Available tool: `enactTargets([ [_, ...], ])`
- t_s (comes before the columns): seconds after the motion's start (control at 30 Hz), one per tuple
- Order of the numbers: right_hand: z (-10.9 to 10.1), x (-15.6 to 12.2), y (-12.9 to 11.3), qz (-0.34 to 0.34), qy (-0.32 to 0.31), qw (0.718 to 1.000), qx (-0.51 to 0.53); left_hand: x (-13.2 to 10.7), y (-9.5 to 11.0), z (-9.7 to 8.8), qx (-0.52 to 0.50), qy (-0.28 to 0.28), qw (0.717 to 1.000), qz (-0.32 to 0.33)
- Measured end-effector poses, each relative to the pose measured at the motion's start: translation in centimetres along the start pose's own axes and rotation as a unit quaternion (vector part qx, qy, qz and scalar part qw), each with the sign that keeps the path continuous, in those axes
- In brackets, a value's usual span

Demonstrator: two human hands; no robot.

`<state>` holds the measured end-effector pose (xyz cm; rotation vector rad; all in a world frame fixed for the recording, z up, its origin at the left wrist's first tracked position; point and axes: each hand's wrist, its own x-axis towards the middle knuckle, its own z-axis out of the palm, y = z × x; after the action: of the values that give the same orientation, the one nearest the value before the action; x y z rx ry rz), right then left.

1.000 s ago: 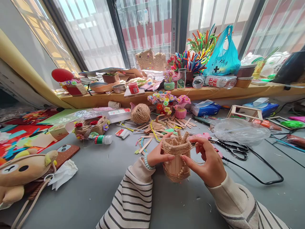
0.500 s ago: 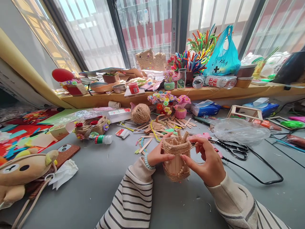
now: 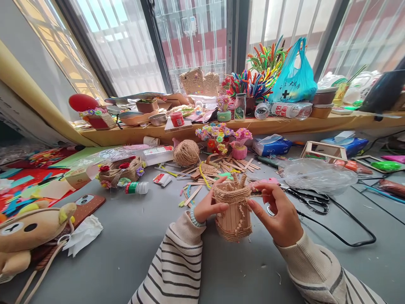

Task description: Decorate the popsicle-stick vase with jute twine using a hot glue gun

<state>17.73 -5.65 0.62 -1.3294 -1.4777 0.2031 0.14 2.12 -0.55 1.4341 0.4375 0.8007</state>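
A small pot point(image 3: 232, 215) made of upright craft sticks, with rows of jute twine wound round its rim and base, stands tilted slightly in front of me. My left hand point(image 3: 207, 207) grips it from the left, thumb across the front below the twine rim. Beaded-looking trim runs down its front, and twine-wrapped pieces stick up from its opening. Just right of the rim, my right hand point(image 3: 278, 211) is closed, its fingers pinching what looks like the loose strand of twine point(image 3: 257, 194). Behind the pot lie scattered craft sticks point(image 3: 245, 164) and a ball of twine point(image 3: 186, 153).
Black-handled scissors point(image 3: 311, 198) and a black cable point(image 3: 348, 241) lie to the right, near a clear plastic bag point(image 3: 319, 175). A plush bear point(image 3: 31, 236), a phone point(image 3: 91, 202) and crumpled tissue point(image 3: 82, 232) are at left. A cluttered ledge point(image 3: 136, 134) runs behind.
The pot has turned a little, so its beaded trim now shows nearer the middle right. My right hand has shifted slightly right and down, its fingers drawn off the pot's front.
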Motion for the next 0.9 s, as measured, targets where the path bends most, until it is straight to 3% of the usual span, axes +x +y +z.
enactTargets([
  [0.4,-0.64,0.62,0.39,-0.091,0.028,0.995,-0.031,-0.11,0.18,-0.03,-0.003,-0.017,1.0,-0.009],
  [0.9,-0.79,0.75,0.1,-0.092,0.017,0.995,-0.038,-0.19,0.2,0.04,-0.018,-0.021,1.0,-0.002],
])
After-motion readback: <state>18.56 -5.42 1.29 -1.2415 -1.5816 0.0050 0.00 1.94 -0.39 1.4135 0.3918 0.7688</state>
